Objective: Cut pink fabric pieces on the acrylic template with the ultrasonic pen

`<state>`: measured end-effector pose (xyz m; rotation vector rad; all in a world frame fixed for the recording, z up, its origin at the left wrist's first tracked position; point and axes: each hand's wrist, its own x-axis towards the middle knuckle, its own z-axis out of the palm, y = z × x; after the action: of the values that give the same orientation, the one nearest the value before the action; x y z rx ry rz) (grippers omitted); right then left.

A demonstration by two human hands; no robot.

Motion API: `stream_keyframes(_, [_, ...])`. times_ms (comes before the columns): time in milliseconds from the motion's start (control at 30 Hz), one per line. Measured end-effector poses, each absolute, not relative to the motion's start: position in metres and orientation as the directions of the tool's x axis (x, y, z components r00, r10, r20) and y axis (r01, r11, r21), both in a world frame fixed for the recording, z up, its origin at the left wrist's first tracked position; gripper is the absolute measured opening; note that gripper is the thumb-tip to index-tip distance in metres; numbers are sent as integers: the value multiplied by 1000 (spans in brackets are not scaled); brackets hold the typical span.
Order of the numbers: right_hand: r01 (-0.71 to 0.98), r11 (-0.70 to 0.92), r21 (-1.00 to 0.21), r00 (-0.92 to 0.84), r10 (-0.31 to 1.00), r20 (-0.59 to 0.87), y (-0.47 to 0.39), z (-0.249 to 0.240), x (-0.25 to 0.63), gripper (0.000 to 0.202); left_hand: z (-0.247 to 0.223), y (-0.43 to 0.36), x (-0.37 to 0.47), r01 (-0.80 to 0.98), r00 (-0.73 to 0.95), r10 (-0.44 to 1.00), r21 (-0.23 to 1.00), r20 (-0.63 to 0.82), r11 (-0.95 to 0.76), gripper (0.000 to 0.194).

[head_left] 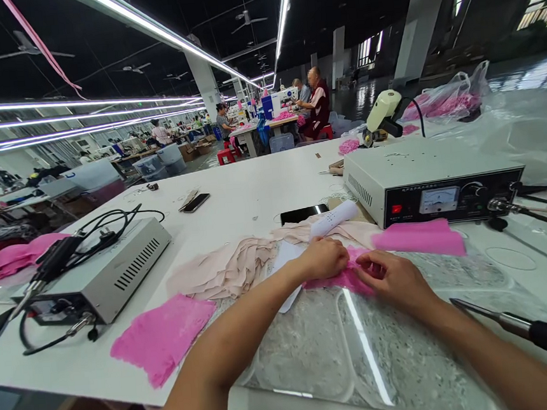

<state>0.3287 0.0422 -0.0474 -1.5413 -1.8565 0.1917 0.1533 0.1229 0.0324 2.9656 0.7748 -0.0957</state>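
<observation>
Both hands are together over a bright pink lace piece (340, 280) on a clear mat (300, 349). The fingers of my left hand (326, 258) are curled down on its upper edge. My right hand (389, 274) pinches its right side between thumb and fingers. Just behind my left hand is a rolled white perforated sheet (334, 217), and a flat white paper (285, 261) lies partly under my left wrist. Beige cloth layers (231, 269) are spread to the left. A pink cloth stack (417, 238) lies right of the hands, another pink piece (163, 336) at the left.
A grey control box (433, 172) stands at the right, another (111, 264) at the left with a black handpiece and cables. A pointed black-handled tool (543, 334) lies by my right forearm. Phones (197, 203) and plastic bags (450, 97) are farther back. People sit at sewing machines beyond.
</observation>
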Motion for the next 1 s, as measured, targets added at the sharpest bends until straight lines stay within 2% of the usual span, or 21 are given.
stream_keyframes(333, [765, 274, -583, -44, 926, 376, 46, -46, 330, 23, 34, 118, 151, 468, 884, 466, 70, -45, -881, 30])
stream_keyframes(633, [722, 250, -645, -22, 940, 341, 46, -43, 339, 26, 34, 112, 143, 525, 851, 525, 27, -15, -850, 29])
stream_keyframes(867, [724, 253, -641, -27, 940, 341, 44, -39, 336, 28, 42, 111, 143, 512, 859, 511, 26, -15, -859, 29])
stream_keyframes(1000, [751, 283, -597, -43, 922, 384, 40, -37, 326, 26, 43, 107, 144, 511, 860, 511, 10, -6, -860, 28])
